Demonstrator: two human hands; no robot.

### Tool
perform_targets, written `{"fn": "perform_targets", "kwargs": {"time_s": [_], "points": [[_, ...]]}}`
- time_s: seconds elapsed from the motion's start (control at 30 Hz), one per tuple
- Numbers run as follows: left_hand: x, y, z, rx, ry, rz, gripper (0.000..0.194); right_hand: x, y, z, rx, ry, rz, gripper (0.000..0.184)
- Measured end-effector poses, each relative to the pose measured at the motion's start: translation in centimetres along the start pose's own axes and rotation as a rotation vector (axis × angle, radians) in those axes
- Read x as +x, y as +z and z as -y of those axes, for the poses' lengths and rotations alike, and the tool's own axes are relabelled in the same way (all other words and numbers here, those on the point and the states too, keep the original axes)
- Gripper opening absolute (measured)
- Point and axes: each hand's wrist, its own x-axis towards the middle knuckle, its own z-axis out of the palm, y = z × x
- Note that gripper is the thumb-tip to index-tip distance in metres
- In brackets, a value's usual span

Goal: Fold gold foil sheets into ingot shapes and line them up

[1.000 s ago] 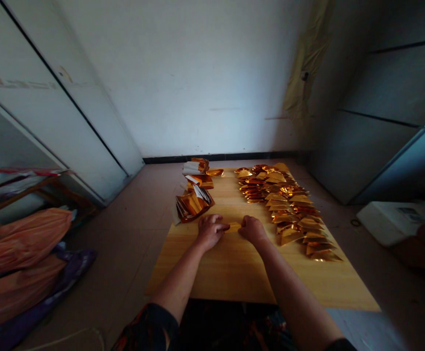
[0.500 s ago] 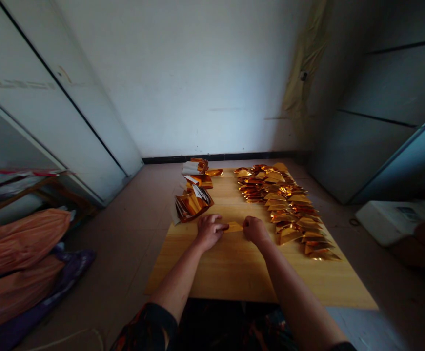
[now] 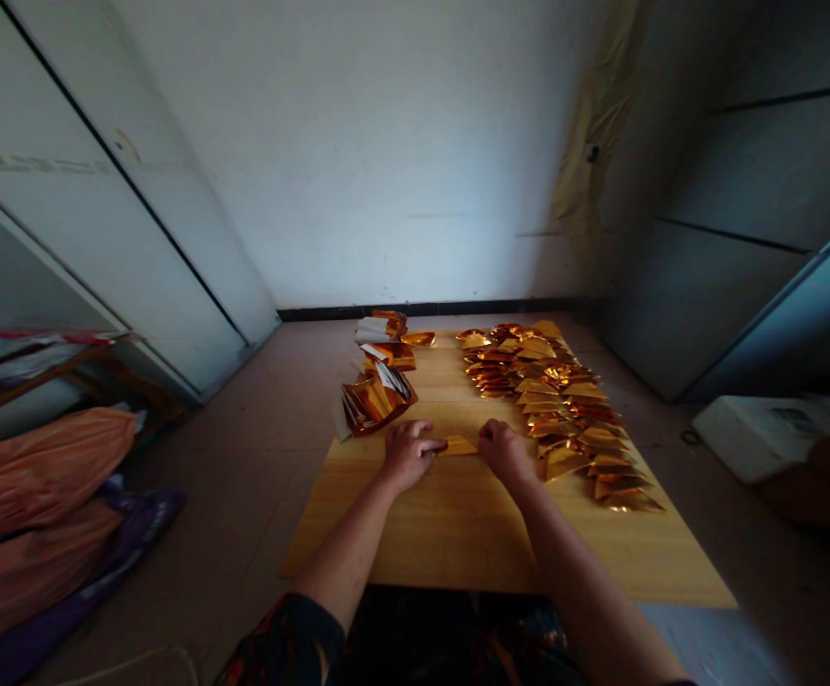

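A small folded piece of gold foil paper (image 3: 458, 445) lies low over the board between my two hands. My left hand (image 3: 409, 455) is closed on its left end, with thumb and finger pressed on the paper. At the other end, my right hand (image 3: 504, 450) has its fingers curled together at the paper's right tip; the fingertips are partly hidden. Beyond my left hand sits a fanned stack of gold foil sheets (image 3: 375, 402) with pale undersides. To the right of my right hand are rows of folded gold foil pieces (image 3: 564, 405), overlapping one another.
The wooden board (image 3: 457, 543) spans the front. More foil sheets (image 3: 384, 327) lie at its far left corner. A white wall (image 3: 400, 171) rises behind, with cabinets (image 3: 121, 191) on the left. Orange bags (image 3: 43, 505) lie on the left floor, and a white box (image 3: 750, 438) stands right.
My right hand has shifted slightly to the right along the folded foil paper, toward its tip. My left hand stays in place on the left end.
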Motion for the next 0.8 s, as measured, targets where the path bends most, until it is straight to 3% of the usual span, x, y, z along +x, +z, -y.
{"fn": "perform_targets", "kwargs": {"time_s": [0.07,0.27,0.5,0.63,0.8], "points": [[0.0,0.0,0.0,0.005,-0.003,-0.001,0.029,-0.4,0.2,0.8,-0.019,0.001,-0.017,0.012],[0.0,-0.2,-0.2,0.009,-0.016,0.007,0.027,-1.0,0.7,3.1,-0.177,0.047,0.077,0.037],[-0.1,-0.2,-0.2,0.010,-0.015,0.012,0.029,0.1,0.4,1.2,-0.113,0.031,0.100,0.017],[-0.1,-0.1,-0.2,-0.003,-0.018,0.008,0.029,0.0,0.3,0.3,-0.099,-0.110,0.090,0.020],[-0.4,-0.5,-0.8,0.016,-0.011,0.014,0.034,-0.7,0.1,0.5,-0.237,-0.269,0.146,0.026]]}}
